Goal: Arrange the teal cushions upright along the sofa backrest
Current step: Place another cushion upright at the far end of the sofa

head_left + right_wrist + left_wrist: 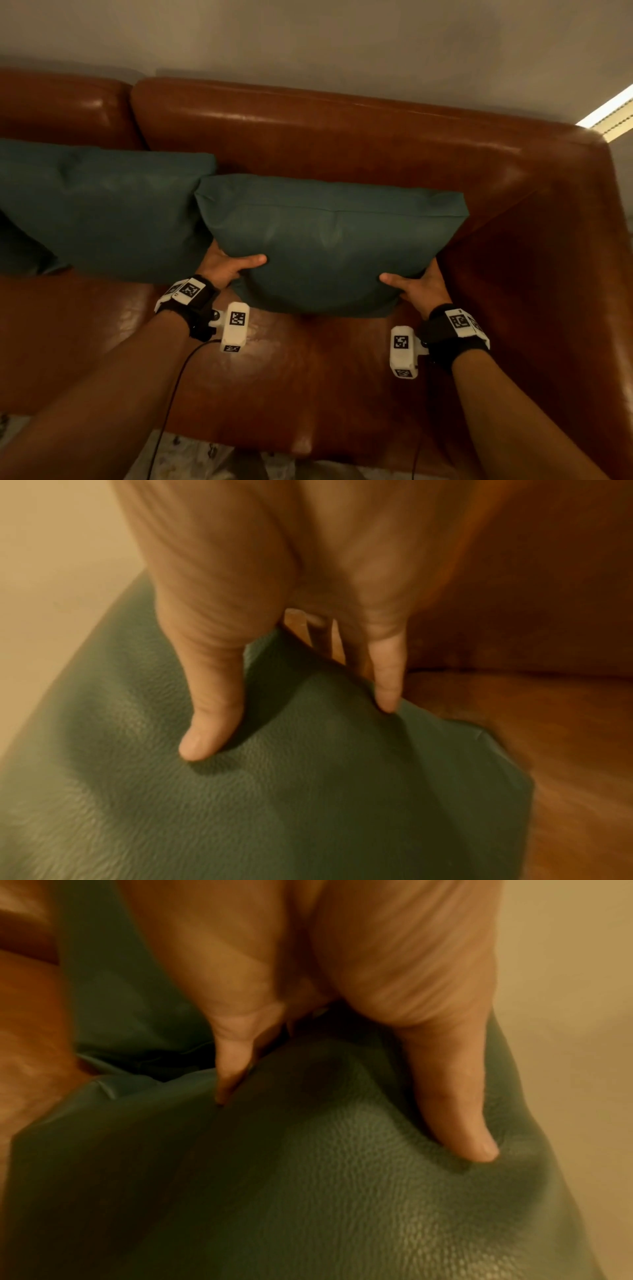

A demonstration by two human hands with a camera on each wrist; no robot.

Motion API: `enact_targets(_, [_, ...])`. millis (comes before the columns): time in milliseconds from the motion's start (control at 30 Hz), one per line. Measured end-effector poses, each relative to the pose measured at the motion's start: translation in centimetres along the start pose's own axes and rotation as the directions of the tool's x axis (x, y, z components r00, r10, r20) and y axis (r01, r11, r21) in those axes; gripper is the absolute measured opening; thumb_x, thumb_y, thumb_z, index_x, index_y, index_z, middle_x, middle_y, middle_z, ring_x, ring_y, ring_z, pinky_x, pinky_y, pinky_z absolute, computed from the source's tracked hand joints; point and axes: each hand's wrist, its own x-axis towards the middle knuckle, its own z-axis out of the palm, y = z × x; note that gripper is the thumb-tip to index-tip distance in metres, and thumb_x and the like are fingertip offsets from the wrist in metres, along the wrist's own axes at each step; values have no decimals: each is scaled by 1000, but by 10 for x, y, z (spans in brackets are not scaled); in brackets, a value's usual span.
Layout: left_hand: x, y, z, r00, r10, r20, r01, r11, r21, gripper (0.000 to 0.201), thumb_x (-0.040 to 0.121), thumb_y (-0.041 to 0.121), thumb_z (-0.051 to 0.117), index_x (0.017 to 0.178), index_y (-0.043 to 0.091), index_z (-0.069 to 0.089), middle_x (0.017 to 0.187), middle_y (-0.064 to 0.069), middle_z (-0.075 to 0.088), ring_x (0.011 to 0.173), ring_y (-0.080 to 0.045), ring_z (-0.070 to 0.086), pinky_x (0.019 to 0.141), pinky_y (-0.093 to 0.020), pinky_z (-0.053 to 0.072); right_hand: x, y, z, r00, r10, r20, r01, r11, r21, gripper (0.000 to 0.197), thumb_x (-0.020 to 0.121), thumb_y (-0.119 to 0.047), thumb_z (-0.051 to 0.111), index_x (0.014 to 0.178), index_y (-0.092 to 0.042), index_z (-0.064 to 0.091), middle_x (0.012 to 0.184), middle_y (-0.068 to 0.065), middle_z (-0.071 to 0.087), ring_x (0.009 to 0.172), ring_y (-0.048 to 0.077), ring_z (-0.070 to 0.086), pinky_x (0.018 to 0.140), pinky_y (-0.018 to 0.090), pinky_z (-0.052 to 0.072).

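Head view: both hands hold one teal cushion [329, 240] by its lower corners, in front of the backrest [342, 137] of a brown leather sofa [274, 377], at the sofa's right end next to the armrest [555, 240]. Cushion is squarish, plump, w/ a piped seam along the top edge; it stands roughly upright, top leaning toward the backrest, bottom edge on or just above the seat, can't tell which. Left hand [227, 265] grips the lower left corner, thumb across the front face, fingers tucked behind. Right hand [416, 287] does the same at the lower right corner, thumb in front, rest behind. Wrist views, close up: cushion cover is pebbled, grainy faux-leather, soft sheen; each thumb dents it & folds radiate from the pinch. A second teal cushion [102, 209] leans on the backrest just left, its right edge behind and touching the held one; a sliver of a third teal piece [20, 250] at far left edge. Sofa leather is smooth, glossy, rounded at the corners, w/ highlights on the seat. White tracker blocks w/ black-and-white markers [236, 325] are strapped at both wrists on black bands, a thin black cable hanging from the left one. Plain grey wall [308, 41] behind.
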Motion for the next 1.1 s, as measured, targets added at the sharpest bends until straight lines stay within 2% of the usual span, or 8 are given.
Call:
enact_targets(67, [3,-5,-3,1000,3,1,-3,1000,-4,129,22,47,98,137,13,51,135,-8,63,122,-25,61,104,-55,47,0,2,1,1000,-5,-6,5,1000,16,122,30,-39,93,139,-31,39,135,-2,55,126,23,53,106,53,44])
enact_targets(200, [-4,-2,-5,998,-55,36,54,998,42,131,28,37,94,145,21,37,142,-2,56,128,-25,55,93,-47,52,3,6,0,1000,12,5,-12,1000,-5,114,50,-18,93,144,-32,30,138,-2,50,126,20,49,110,48,40])
enact_targets(367, [-14,-10,-4,994,-36,99,17,982,188,138,32,30,88,152,16,22,143,6,42,130,-13,42,100,-28,40,5,7,-1,995,79,67,-80,997,21,138,26,-42,96,146,-36,27,140,-4,50,130,23,48,110,51,39])
enact_targets(467, [-12,-15,5,990,-127,58,119,985,127,129,36,23,93,149,18,31,144,-1,52,128,-22,51,80,-33,52,5,1,0,982,160,99,-167,983,69,117,47,-18,93,143,-37,30,130,-7,51,126,24,46,107,56,36])
enact_targets(567, [-7,-20,13,993,-115,12,114,990,80,126,27,29,93,142,13,44,136,-8,61,125,-28,58,91,-47,55,6,-5,-7,978,185,93,-193,978,84,96,67,-3,81,143,-35,32,121,-9,54,119,24,47,98,51,39])
enact_targets(800, [-14,-22,63,994,-87,59,84,995,52,114,30,22,94,135,7,52,131,-12,65,120,-28,62,103,-51,49,2,-6,-48,988,155,-11,-153,980,127,93,65,-1,81,142,-30,38,120,-7,60,119,26,52,105,58,40])
enact_targets(900, [-13,-28,84,991,-100,85,95,994,60,123,21,35,99,134,15,54,131,-6,66,120,-24,62,101,-53,50,1,-6,-71,983,180,-34,-175,977,118,103,55,-9,87,143,-30,37,131,-3,58,123,27,51,103,56,41])
enact_targets(1100, [-8,-26,85,994,-88,64,81,992,100,126,20,44,98,136,22,51,133,-2,64,123,-23,60,101,-52,50,1,-4,-70,982,176,-69,-166,978,130,89,71,3,75,144,-28,36,131,-1,55,118,24,51,92,46,43])
